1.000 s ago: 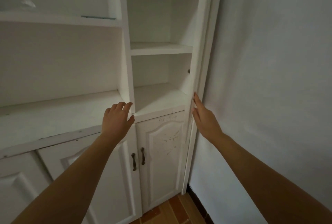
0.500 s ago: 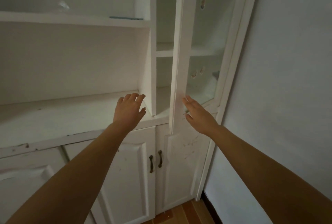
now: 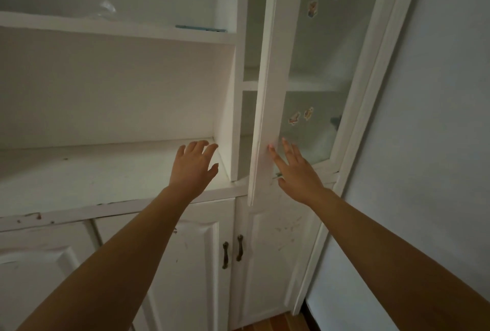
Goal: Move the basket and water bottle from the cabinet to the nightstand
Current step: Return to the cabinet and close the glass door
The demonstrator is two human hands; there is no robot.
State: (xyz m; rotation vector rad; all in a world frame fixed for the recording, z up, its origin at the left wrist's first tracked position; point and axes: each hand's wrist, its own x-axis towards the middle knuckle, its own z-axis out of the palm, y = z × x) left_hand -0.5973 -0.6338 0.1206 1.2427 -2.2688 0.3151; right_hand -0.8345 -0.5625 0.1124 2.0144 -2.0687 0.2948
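Single head-worn view, wide-angle, straight lines bowed toward edges. Faces forward and slightly down at white cabinet (image 3: 106, 171), close enough that hands reach it. Forearms enter from both bottom corners; left hand (image 3: 195, 165) and right hand (image 3: 297, 171) sit near frame centre. Glass door (image 3: 267, 92) runs down centre-right, top cropped. Wall (image 3: 437, 118) fills right side; strip of floor (image 3: 278, 324) at bottom edge.

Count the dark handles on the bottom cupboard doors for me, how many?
2. The left handle sits on the lower door left of the middle gap; the right handle sits beside it on the neighbouring door. Doors further left are partly covered, so more may be hidden.
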